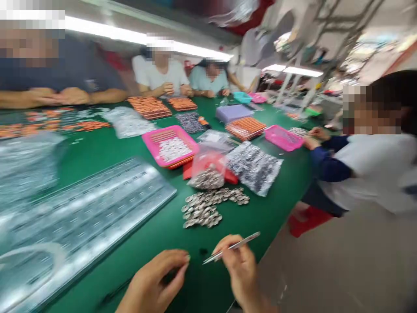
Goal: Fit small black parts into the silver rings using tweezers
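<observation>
"Fingers (pixel 172 257) first, from the left: how is the left hand (pixel 151 280) posed?"

"Its thumb and index finger are curved toward each other, their tips nearly met, over the green counter (pixel 273 208). Whether anything is pinched there cannot be told. A small dark spot (pixel 203 251) can be seen between the two hands, too blurred to be named."

"And the right hand (pixel 241 265)?"

"It is closed around a slim silver tool (pixel 250 238), tweezers by the look of it. The tool is held aslant, its pointed end directed toward the left hand."

"What is laid out beyond, again from the left?"

"Much of the left side is covered by clear plastic (pixel 29 165) and a long slotted panel (pixel 97 217). Orange pieces (pixel 89 126) are spread farther back, before a co-worker in dark clothing (pixel 81 65). White pieces (pixel 174 149) are piled in a pink tray (pixel 153 141). Loose round metal pieces (pixel 202 213) are scattered just in front of a clear bag (pixel 208 176) of similar ones, touched by neither hand."

"And farther right?"

"A speckled silver bag (pixel 256 167) is laid flat; beyond it, a pink basket (pixel 283 138) is placed near the hands of a seated co-worker (pixel 374 169)."
</observation>
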Demonstrator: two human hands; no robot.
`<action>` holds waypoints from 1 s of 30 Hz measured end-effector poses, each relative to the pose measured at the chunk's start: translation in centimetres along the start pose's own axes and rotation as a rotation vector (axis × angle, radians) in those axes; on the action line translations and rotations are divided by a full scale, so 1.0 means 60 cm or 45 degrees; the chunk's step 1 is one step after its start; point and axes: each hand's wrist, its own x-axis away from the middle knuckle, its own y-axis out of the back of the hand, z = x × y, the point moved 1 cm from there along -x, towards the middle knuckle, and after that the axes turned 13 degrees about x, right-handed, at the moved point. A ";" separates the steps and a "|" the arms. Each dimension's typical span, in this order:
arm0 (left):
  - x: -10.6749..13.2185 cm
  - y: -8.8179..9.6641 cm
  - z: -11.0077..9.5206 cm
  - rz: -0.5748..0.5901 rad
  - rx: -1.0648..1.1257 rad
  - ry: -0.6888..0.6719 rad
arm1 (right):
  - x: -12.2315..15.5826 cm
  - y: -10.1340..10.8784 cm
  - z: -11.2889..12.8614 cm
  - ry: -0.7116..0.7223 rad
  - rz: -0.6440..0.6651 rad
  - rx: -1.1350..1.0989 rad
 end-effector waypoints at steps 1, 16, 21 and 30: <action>-0.003 0.005 -0.015 -0.021 0.105 0.251 | -0.002 0.007 0.007 0.018 -0.015 -0.042; 0.016 0.015 -0.053 -0.367 1.662 1.115 | -0.013 -0.029 0.067 0.089 0.527 -0.011; 0.022 0.005 -0.053 -0.382 1.794 1.145 | -0.016 -0.044 0.070 0.106 0.587 0.301; 0.032 0.000 -0.056 -0.408 1.943 1.188 | -0.016 -0.075 0.072 0.187 0.586 0.374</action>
